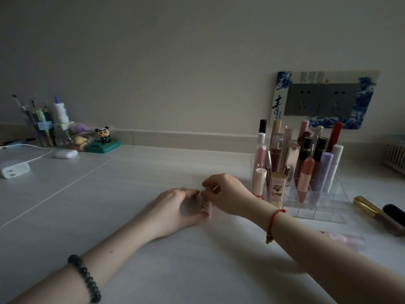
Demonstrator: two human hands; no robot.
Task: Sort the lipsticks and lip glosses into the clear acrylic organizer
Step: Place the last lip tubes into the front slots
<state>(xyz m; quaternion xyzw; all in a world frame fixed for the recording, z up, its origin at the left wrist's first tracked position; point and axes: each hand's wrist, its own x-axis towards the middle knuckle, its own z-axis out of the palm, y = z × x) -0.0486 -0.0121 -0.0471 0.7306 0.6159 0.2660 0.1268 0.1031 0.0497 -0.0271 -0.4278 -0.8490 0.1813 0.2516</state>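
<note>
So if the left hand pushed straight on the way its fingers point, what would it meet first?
The right hand, which pinches the same small pink lipstick tube the left hand holds. Beyond it probably the clear acrylic organizer, though depth is unclear.

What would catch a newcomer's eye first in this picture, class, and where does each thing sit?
The left hand and right hand meet on the pale table, both holding a small pink tube. Just right of them stands the clear organizer, crowded with upright lipsticks. Behind it, a blue-and-white frame surrounds grey wall sockets.
</note>
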